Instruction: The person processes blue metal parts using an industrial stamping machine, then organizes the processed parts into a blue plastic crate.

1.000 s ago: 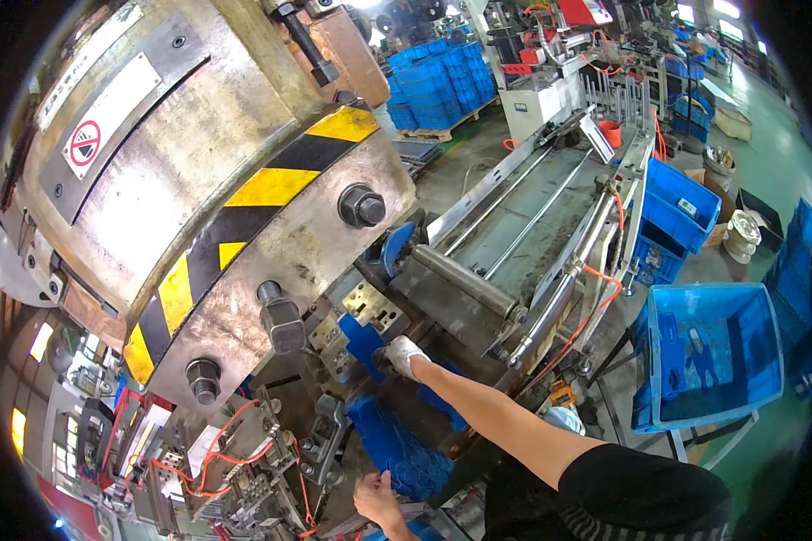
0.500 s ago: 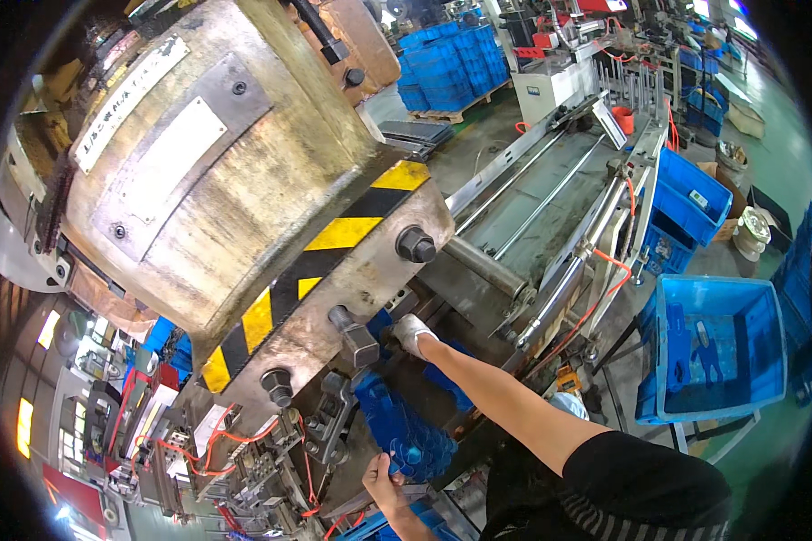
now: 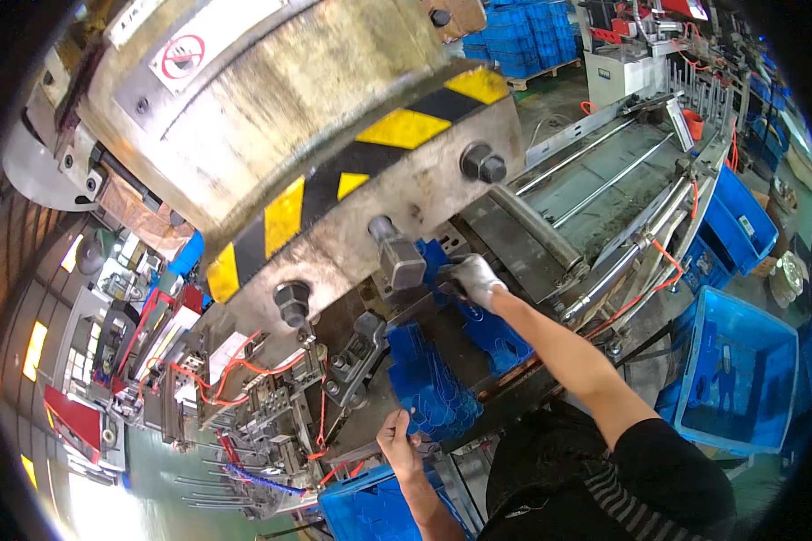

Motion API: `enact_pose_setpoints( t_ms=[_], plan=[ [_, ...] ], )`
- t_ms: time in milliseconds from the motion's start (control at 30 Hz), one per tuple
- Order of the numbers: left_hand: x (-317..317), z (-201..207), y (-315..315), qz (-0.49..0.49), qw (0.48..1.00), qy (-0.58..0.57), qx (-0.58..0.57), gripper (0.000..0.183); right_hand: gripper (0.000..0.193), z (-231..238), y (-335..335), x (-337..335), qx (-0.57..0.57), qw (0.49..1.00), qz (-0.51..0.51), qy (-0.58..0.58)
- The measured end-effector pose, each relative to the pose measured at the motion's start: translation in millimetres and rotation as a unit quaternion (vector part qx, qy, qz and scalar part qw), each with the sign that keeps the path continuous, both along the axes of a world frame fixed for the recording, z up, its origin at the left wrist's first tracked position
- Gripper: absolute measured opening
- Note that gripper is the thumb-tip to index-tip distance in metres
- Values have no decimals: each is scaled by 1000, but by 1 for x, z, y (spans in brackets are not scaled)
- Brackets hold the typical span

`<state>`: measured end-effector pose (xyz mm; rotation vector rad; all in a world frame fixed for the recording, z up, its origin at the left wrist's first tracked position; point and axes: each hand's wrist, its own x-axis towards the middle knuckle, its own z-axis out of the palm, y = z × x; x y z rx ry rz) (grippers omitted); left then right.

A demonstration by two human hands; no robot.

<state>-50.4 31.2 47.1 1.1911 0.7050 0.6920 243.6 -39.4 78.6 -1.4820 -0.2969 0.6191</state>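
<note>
My right hand [image 3: 476, 279], in a pale glove with dark fingers, reaches under the front of a large worn machine head [image 3: 271, 126]. Its bent fingers close on the edge of a blue flat piece [image 3: 433, 269]; the fingertips are partly hidden. Nearer me, a fanned stack of blue flat cut pieces [image 3: 429, 388] lies on the dark machine bed. Bare, my left hand [image 3: 399, 442] is at the stack's lower left corner, thumb and fingers curled together. What lies between them is too small to make out. More blue pieces [image 3: 496, 341] lie below my right wrist.
A square-headed bolt [image 3: 399, 257] juts from the striped machine front just left of my right hand. A metal clamp [image 3: 356, 356] stands left of the stack. Blue bins stand at the right [image 3: 740, 374] and below my left hand [image 3: 352, 509]. A roller frame [image 3: 595, 189] extends behind.
The view has shifted, so the scene sits farther right and the machine higher. My right hand is slightly farther from the square-headed bolt. My left hand stays at the stack's corner.
</note>
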Motion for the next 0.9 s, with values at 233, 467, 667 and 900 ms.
enact_pose_setpoints(
  t_ms=[233, 467, 667, 900],
  plan=[
    [16, 0, -11, -1, 999, -34, -11, 14, 20, -53, -113, -60, -133, 990, -28, -26],
    [12, 9, -13, -29, 999, -31, -12, 14, 23, -21, -140, -79, -351, 832, 9, -430],
    [26, 13, -25, -13, 999, -29, -38, 14, 66, 4, -91, -76, -435, 802, 45, -407],
    [16, 8, -22, -17, 998, -53, -20, 14, 69, -28, -69, -74, -420, 818, 6, -394]
  ],
)
